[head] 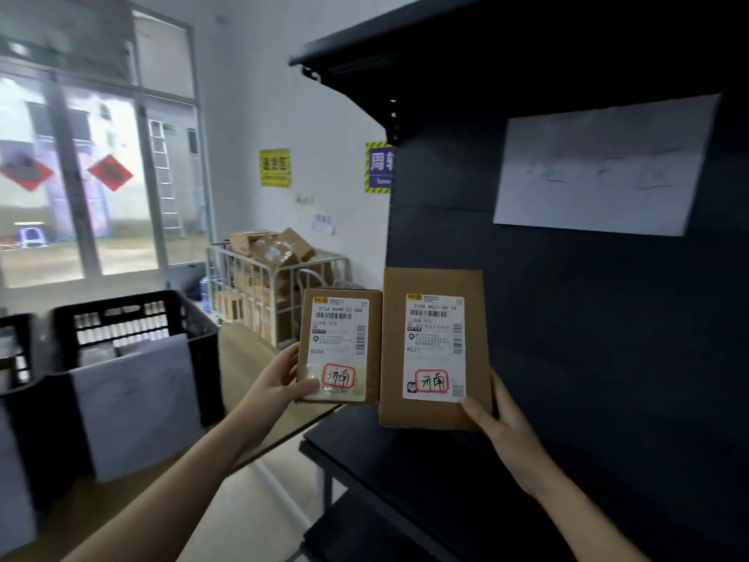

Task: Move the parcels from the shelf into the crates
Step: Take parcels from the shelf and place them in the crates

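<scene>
I hold two brown cardboard parcels upright in front of me, side by side, white shipping labels facing me. My left hand (283, 383) grips the smaller parcel (308, 342) by its lower left corner, thumb across the front. My right hand (496, 423) grips the taller parcel (393, 358) at its lower right corner. Both parcels hover above the left end of the dark shelf board (405, 460). A black plastic crate (202, 342) with a white sheet on its front stands to the left on a wooden table (243, 358).
Part of a second black crate (16, 358) shows at the far left. A white sheet (604, 168) hangs on the shelf's dark back panel. A wire cage (279, 285) full of cardboard boxes stands by the far wall, beside a glass door (81, 176).
</scene>
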`<state>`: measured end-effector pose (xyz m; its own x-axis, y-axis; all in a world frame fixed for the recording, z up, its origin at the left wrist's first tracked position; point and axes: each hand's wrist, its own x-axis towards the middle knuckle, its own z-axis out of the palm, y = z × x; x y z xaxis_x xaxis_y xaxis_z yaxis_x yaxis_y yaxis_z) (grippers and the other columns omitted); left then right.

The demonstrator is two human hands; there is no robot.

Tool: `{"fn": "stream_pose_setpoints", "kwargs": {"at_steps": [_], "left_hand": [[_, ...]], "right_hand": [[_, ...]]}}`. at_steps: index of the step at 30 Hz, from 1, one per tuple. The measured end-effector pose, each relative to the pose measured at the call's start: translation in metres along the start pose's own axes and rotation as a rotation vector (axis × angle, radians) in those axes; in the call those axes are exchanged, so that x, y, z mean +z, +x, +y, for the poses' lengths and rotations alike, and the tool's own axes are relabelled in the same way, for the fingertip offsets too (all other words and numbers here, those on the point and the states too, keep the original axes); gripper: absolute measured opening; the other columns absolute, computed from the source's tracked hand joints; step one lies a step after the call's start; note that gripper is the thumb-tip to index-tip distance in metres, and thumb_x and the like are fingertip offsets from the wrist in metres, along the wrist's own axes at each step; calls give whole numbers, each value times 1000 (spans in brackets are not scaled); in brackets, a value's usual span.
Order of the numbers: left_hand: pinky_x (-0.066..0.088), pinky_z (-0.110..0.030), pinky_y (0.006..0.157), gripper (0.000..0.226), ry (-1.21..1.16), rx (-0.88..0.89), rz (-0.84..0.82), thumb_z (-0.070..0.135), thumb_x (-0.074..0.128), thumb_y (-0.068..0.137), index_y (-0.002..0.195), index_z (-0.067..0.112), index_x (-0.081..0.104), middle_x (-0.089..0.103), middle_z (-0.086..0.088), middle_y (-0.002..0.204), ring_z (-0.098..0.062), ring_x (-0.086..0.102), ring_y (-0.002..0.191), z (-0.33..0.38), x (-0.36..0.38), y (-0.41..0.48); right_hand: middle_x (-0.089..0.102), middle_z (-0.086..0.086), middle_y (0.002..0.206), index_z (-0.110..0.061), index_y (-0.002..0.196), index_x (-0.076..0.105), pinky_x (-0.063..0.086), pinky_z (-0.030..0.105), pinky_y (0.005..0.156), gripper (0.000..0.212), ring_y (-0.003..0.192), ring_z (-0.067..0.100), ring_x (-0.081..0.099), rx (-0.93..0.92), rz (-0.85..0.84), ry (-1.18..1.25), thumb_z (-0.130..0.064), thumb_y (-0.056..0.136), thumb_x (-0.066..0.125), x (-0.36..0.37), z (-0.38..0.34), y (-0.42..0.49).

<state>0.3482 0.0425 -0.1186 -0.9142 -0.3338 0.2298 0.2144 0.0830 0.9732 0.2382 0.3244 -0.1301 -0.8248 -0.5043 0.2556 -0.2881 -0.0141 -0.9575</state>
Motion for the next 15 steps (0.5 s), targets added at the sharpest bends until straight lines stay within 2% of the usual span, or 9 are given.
{"fn": "stream_pose_setpoints", "kwargs": {"at_steps": [3, 6, 8, 11, 13, 15], "left_hand": [[46, -47, 100, 86, 29, -1, 49, 25, 75, 53, 133, 20, 42, 60, -6, 124, -26, 58, 115, 5, -54, -12], [49, -41, 97, 78, 61, 11, 95, 15, 71, 67, 138, 16, 39, 60, -5, 126, -24, 58, 115, 5, -106, -23], [55, -34, 89, 68, 65, 12, 139, 7, 68, 77, 138, 15, 39, 60, -7, 125, -23, 60, 113, 4, -138, -31], [57, -25, 76, 74, 59, 15, 197, 15, 72, 67, 134, 17, 42, 62, -5, 121, -21, 63, 108, 5, -185, -44], [57, -23, 73, 66, 53, 8, 236, 10, 70, 73, 132, 19, 42, 62, -5, 120, -21, 64, 106, 5, -213, -51], [57, -23, 72, 61, 40, -4, 274, 2, 66, 80, 133, 19, 41, 62, -7, 120, -22, 63, 106, 3, -239, -57]], "right_hand": [[50, -29, 121, -45, 131, 28, 38, 13, 87, 63, 112, -11, 45, -17, -52, 22, -40, 75, 57, 53, -4, 14], [48, -29, 123, -44, 133, 28, 34, 17, 96, 62, 114, -11, 42, -33, -99, 45, -38, 78, 57, 103, -4, 31], [49, -29, 119, -44, 131, 29, 38, 14, 88, 55, 109, -13, 43, -35, -128, 57, -30, 85, 57, 137, -3, 42], [53, -24, 116, -41, 129, 33, 42, 10, 76, 49, 106, -9, 48, -22, -166, 65, -23, 89, 56, 186, -1, 59], [57, -18, 119, -37, 133, 35, 45, 11, 76, 52, 112, -1, 52, -17, -199, 64, -23, 88, 57, 217, 1, 70], [56, -12, 124, -33, 140, 31, 43, 15, 83, 59, 115, 6, 51, -8, -235, 70, -22, 89, 57, 244, 2, 79]]}}
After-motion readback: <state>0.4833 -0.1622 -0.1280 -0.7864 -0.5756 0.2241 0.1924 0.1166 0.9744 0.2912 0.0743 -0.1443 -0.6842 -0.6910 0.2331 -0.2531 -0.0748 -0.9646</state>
